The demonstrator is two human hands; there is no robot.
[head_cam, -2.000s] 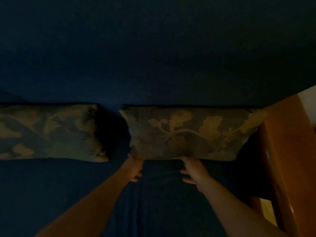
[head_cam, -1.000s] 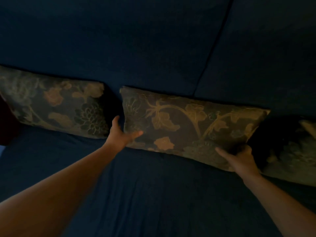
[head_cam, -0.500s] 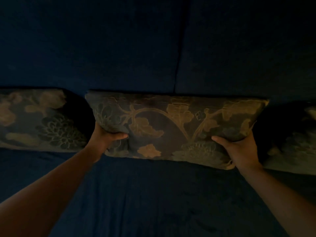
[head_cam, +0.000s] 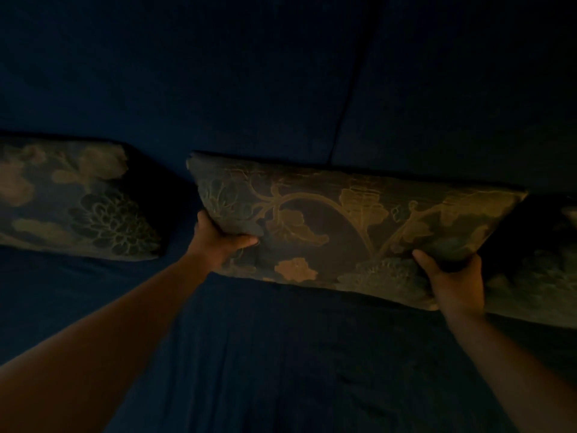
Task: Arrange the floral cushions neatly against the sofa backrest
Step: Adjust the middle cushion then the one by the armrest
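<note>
Light is very low; colours read as dark blue and dull gold. The sofa seat (head_cam: pixel 281 370) fills the lower frame, covered in dark blue cloth with faint creases. Behind it rises the backrest (head_cam: pixel 218 73), same blue, with one vertical seam right of centre. The middle cushion (head_cam: pixel 327 226) (floral, gold vine and leaf pattern) leans on the backrest, its lower edge on the seat. The left hand (head_cam: pixel 218 242) grips the cushion's lower left corner, thumb on the front face, fingers wrapped behind. The right hand (head_cam: pixel 452 279) clasps the lower right corner in the same way. The left cushion (head_cam: pixel 78 201) lies against the backrest, apart from the middle one with a dark gap between. The right cushion (head_cam: pixel 537 285) sits just beside the right hand, mostly in shadow and cut off by the frame edge.
</note>
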